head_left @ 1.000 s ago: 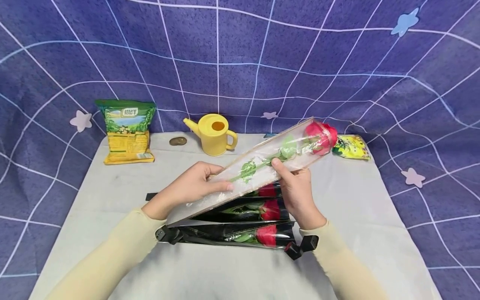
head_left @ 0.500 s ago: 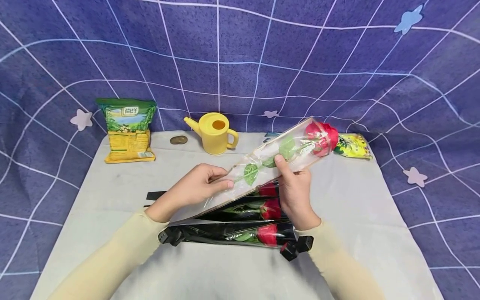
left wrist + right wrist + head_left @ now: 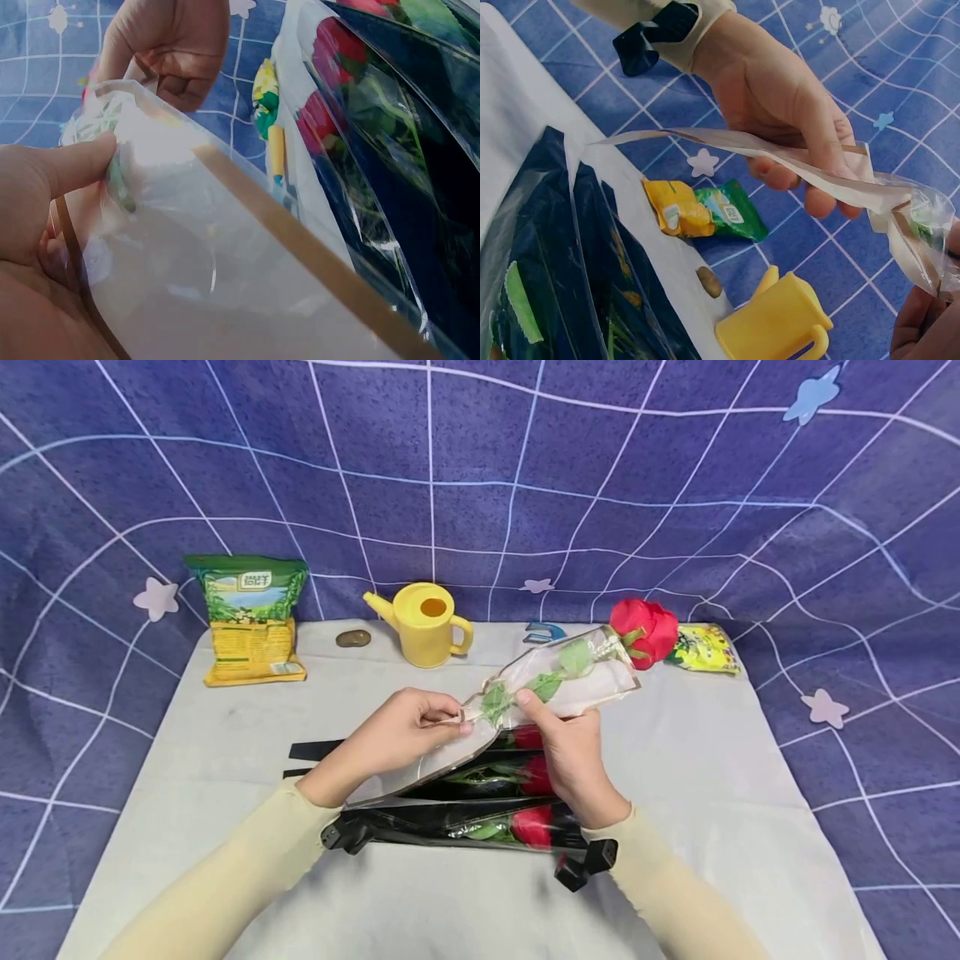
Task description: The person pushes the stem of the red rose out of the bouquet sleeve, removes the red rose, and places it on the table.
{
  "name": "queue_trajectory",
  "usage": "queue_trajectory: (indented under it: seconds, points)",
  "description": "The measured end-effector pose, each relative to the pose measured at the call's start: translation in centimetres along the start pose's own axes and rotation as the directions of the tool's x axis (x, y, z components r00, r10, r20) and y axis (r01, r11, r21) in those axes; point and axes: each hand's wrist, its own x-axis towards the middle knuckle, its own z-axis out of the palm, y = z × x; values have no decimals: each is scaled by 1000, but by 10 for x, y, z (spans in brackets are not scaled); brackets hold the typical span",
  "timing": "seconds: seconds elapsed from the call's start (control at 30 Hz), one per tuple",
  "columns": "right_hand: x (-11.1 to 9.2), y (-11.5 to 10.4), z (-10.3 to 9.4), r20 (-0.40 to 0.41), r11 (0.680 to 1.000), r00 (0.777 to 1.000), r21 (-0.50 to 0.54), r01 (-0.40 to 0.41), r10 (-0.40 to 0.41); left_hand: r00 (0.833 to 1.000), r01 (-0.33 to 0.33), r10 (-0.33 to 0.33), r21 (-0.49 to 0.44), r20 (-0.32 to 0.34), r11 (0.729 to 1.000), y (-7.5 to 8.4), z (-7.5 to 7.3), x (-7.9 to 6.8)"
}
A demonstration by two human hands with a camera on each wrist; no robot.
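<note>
In the head view a red rose (image 3: pixel 645 631) lies slantwise in a clear and white wrapping sleeve (image 3: pixel 600 687) with gold edges. Its bloom stands out past the sleeve's upper end, while the leafy stem is inside. My left hand (image 3: pixel 405 731) pinches the sleeve's lower part between thumb and fingers. Nearer the bloom, my right hand (image 3: pixel 573 758) grips sleeve and stem, thumb on top. Creases run across the sleeve between both hands. The green stem end (image 3: pixel 120 184) shows through the film beside my left thumb in the left wrist view. Beneath lie several black-wrapped roses (image 3: pixel 491 828).
Along the back of the white-covered table (image 3: pixel 720 860) stand a green and yellow bag (image 3: pixel 255 622), a brown stone-like object (image 3: pixel 353 638) and a yellow watering can (image 3: pixel 426 627). A small blue tool (image 3: pixel 544 632) and a yellow packet (image 3: pixel 705 649) lie farther right.
The bloom has come out of the sleeve's upper end, where it was inside before. My right hand has shifted left and down along the sleeve, which is now crumpled.
</note>
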Motion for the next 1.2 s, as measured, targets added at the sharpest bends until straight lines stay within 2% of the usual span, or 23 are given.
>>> queue_trajectory:
  seconds: [0.13, 0.27, 0.37, 0.5, 0.73, 0.97, 1.1, 1.2]
  points:
    - [5, -2, -6, -10, 1000, 1000, 27, 3, -3, 1000, -12, 12, 46, 4, 999, -7, -8, -7]
    - [13, -10, -13, 24, 998, 999, 63, 21, -22, 999, 47, -47, 53, -1, 997, -10, -16, -16]
    - [15, -14, -14, 43, 998, 999, 69, 5, -8, 998, 65, -65, 62, 9, 996, -9, -19, -18]
    - [12, -13, -10, 34, 996, 999, 84, -5, 2, 999, 35, -37, 61, 34, 997, -5, -20, -16]
    - [9, -7, -5, 53, 997, 999, 75, -12, 8, 999, -23, 19, 71, 46, 997, 7, -12, -2]
    - [24, -19, -15, -44, 980, 998, 192, 57, -49, 999, 31, -33, 81, 19, 996, 5, -13, 0]
    - [25, -17, -14, -80, 981, 995, 183, 69, -55, 1000, 13, -13, 71, 5, 997, 3, -11, 0]
    - [22, -11, -9, -64, 985, 996, 155, 74, -65, 1000, 0, 1, 71, -19, 997, 2, -9, 1]
